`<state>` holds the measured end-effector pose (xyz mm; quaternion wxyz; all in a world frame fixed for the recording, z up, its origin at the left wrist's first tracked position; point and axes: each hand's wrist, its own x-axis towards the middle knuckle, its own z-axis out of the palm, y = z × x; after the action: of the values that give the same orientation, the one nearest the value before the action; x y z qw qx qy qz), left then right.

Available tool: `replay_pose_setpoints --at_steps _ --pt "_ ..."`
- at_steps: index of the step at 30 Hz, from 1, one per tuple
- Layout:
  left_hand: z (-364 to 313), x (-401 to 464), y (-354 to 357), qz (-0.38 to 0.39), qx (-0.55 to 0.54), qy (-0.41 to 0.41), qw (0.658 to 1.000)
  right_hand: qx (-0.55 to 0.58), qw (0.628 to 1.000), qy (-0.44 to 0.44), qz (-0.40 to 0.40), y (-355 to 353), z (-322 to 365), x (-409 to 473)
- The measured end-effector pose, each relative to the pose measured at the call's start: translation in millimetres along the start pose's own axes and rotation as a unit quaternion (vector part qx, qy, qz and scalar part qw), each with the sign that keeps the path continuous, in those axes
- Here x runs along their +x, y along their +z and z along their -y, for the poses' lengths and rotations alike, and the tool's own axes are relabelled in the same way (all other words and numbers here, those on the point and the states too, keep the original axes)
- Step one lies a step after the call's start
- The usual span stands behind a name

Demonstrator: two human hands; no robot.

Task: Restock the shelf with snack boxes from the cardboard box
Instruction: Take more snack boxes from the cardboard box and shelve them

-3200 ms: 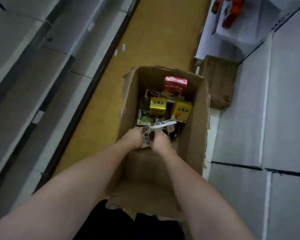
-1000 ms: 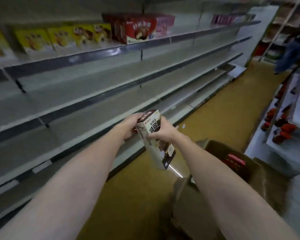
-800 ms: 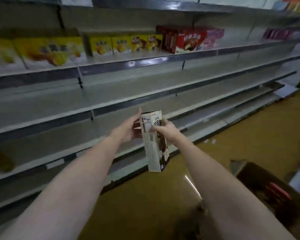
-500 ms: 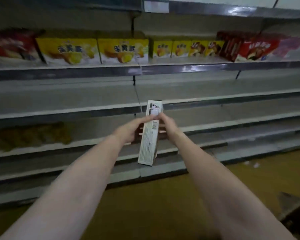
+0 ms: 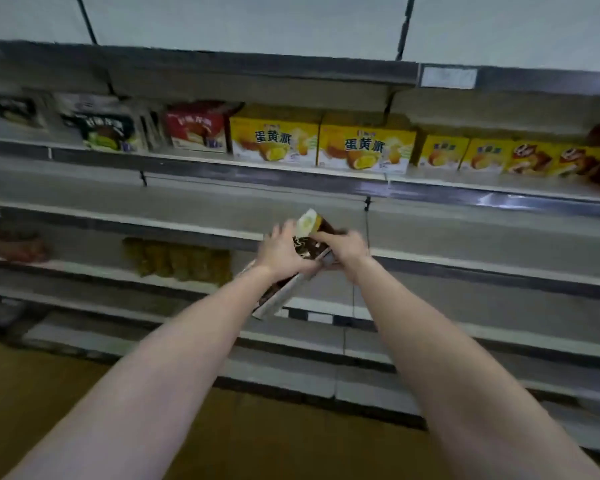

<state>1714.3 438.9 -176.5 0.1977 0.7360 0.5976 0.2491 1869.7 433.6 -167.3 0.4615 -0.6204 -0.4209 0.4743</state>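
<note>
both my left hand (image 5: 280,252) and right hand (image 5: 343,249) grip the tilted snack box (image 5: 300,258); next i'd guess it needs standing upright on the bare shelf (image 5: 194,225).

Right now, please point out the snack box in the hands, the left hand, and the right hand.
snack box (image 5: 310,225), head view, pale top end.
left hand (image 5: 279,251), head view, back of hand.
right hand (image 5: 345,247), head view, back of hand.

A brown-and-white box (image 5: 303,247) is held; yellow boxes (image 5: 274,142) with orange pictures are seen on the grey shelf (image 5: 291,174).
</note>
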Motion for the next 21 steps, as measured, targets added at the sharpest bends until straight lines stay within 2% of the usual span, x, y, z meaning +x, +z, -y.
replay_pose_setpoints --at_steps 3,6,10,13,16,21 --pt "7 6 -25 -0.005 0.048 -0.012 0.999 0.071 0.997 -0.004 0.018 17 14 13" --pt "25 3 -50 0.006 0.023 -0.058 0.998 0.097 0.995 -0.027 0.029 35 14 44" --pt "71 -7 -69 -0.063 -0.005 -0.201 0.978 0.127 0.990 -0.062 0.021 60 37 36" --pt "93 -15 -83 -0.127 -0.100 -0.290 0.943 0.142 0.986 -0.068 0.048 81 41 32" --pt "103 -21 -102 -0.185 -0.217 -0.285 0.915 0.170 0.978 -0.068 0.094 103 42 29" --pt "129 -24 -139 -0.236 -0.242 -0.273 0.901 0.139 0.974 -0.051 0.172 143 54 37"
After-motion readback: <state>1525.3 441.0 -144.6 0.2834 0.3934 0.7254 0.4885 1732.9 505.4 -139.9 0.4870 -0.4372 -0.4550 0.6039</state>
